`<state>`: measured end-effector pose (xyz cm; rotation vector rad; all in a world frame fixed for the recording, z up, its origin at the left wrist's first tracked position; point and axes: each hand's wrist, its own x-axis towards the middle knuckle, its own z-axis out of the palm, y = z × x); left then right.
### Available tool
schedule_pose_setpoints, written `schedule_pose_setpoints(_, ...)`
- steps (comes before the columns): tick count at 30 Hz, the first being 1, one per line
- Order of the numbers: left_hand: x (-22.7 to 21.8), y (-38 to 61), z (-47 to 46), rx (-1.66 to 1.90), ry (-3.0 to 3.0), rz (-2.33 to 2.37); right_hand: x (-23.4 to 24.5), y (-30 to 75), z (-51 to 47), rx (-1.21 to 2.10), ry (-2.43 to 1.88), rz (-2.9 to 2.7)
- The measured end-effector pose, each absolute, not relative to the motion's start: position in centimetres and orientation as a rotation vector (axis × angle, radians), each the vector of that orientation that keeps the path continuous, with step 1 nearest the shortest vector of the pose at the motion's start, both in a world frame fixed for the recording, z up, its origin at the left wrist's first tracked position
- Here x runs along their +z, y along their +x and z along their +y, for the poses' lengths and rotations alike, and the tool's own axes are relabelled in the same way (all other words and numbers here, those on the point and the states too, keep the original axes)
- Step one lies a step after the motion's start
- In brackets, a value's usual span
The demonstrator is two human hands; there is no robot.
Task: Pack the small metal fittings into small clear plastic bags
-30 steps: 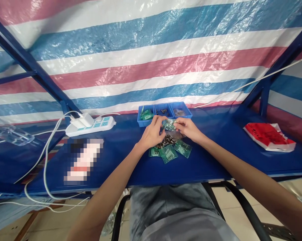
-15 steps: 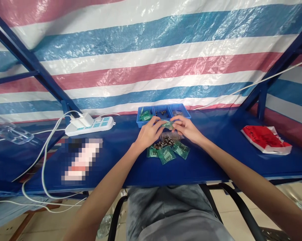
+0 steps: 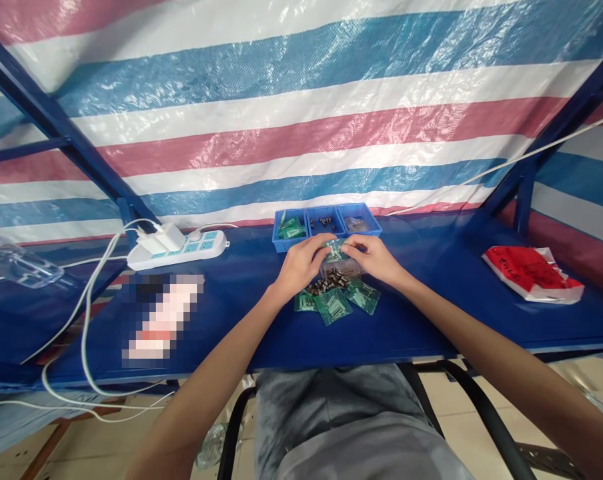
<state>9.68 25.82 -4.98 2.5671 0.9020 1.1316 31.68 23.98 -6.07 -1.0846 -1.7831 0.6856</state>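
Observation:
My left hand [image 3: 300,265] and my right hand [image 3: 374,258] meet above the blue table [image 3: 241,313], both pinching a small green packet [image 3: 335,250] between their fingertips. Right below it lies a clear bag of small dark parts [image 3: 333,277]. Three more green packets [image 3: 334,305] lie flat on the table just in front of that bag. Behind my hands stands a blue tray [image 3: 326,225] with three compartments; the left one holds green packets, the middle one dark parts.
A white power strip [image 3: 179,247] with plugged chargers and trailing white cables sits at the back left. A red and white bag [image 3: 531,273] lies at the right. A clear plastic piece [image 3: 19,265] rests at the far left. Blue frame posts flank the table.
Both hands stay together on the green packet, shifting only slightly over the bag of parts. The camera has tilted a little.

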Motion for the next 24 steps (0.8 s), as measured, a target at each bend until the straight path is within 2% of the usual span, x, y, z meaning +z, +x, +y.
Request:
schedule_pose_setpoints(8,-4.6,9.1,25.8,1.006,2.747,0.926,-6.4,31.3,23.9,1.1,-1.07,-1.441)
schedule_pose_setpoints(14,-4.6,8.7,26.2,0.967,2.901,1.029,-6.0,31.1,23.6,1.168,-1.024,-1.49)
schedule_pose_setpoints(20,-4.5,8.4,26.5,1.02,2.878,1.013,-5.1,30.4,22.8,1.079,-0.963,-1.563)
schedule_pose_setpoints(24,-4.7,8.6,26.5,1.044,2.804,1.038,-4.6,30.1,22.4,1.179,-0.874,-1.554)
